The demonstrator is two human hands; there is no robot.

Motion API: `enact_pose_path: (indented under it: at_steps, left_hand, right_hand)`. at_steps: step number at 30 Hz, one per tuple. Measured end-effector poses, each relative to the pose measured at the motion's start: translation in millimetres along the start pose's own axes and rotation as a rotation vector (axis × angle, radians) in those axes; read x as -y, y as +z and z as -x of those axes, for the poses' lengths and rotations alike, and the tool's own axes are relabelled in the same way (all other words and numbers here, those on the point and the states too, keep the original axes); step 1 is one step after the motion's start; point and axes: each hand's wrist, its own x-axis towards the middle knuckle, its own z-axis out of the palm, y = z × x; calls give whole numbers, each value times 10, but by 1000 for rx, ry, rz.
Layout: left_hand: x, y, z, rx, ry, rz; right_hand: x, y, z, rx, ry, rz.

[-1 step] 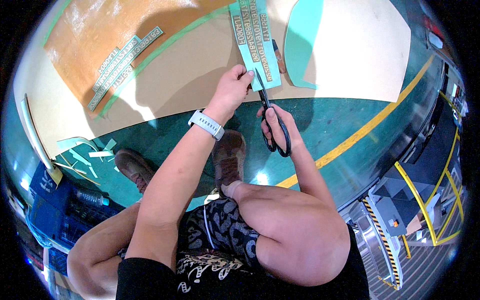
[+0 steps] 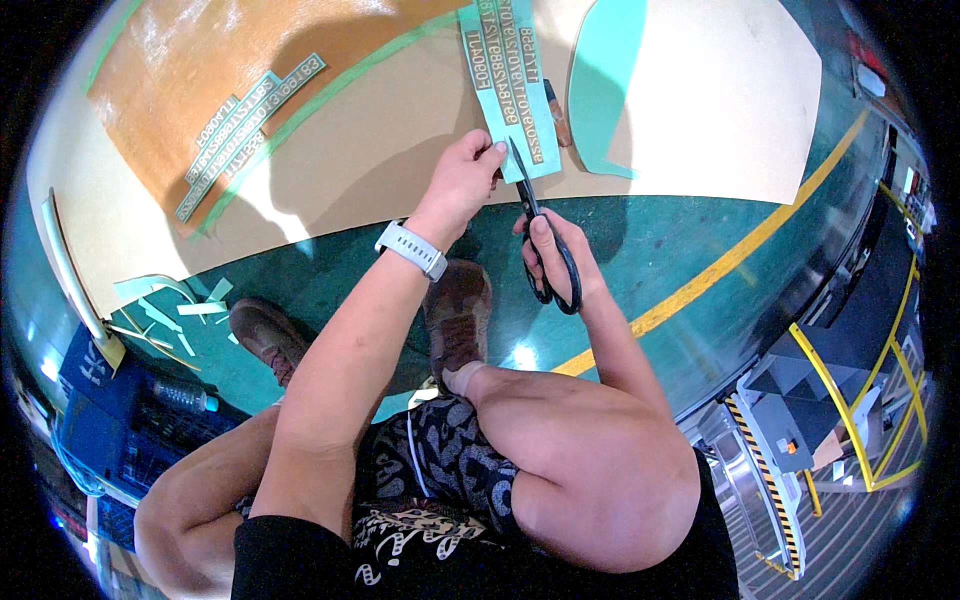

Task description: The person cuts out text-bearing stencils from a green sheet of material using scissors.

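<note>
My left hand (image 2: 468, 185) pinches the near left corner of a light green lettered stencil sheet (image 2: 512, 90) between thumb and finger. The sheet stretches away toward the far edge, its characters reading mirrored. In my right hand (image 2: 570, 250) are black-handled scissors (image 2: 528, 195), thumb and fingers through the loops. Their blades point away from me and lie across the sheet's near end, just right of my left thumb. Whether the blades pass through the sheet, I cannot tell. Behind the sheet's right edge shows a small brown and dark object (image 2: 557, 115), partly hidden.
Brown paper (image 2: 370, 150) covers the floor ahead, with an orange-brown panel (image 2: 190, 90) bearing a second lettered strip (image 2: 250, 135). Green sheet material (image 2: 600, 90) lies right. Green offcuts (image 2: 170, 310) are scattered left, near a blue crate (image 2: 110, 430). A yellow line (image 2: 720, 270) crosses the green floor.
</note>
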Motion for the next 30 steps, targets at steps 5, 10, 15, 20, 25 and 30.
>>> enact_pose_path:
  at_steps: [5,10,15,20,25,30]
  left_hand:
    - [8,4,-2,25,-8,44]
    - [38,-13,-23,54,-10,100]
    - [38,-9,-2,96,-55,66]
    - [32,8,8,94,-48,103]
    - [70,-7,-22,108,-36,106]
    - [9,-21,-4,102,-78,77]
  right_hand:
    - [-55,37,-4,-49,-13,-12]
    - [-79,7,-9,-30,-29,42]
    - [31,34,-54,-32,-3,-67]
    - [-20,23,-66,-46,-16,-38]
    - [-37,66,-62,-84,-29,-46]
    - [-54,66,-54,-102,-24,-44]
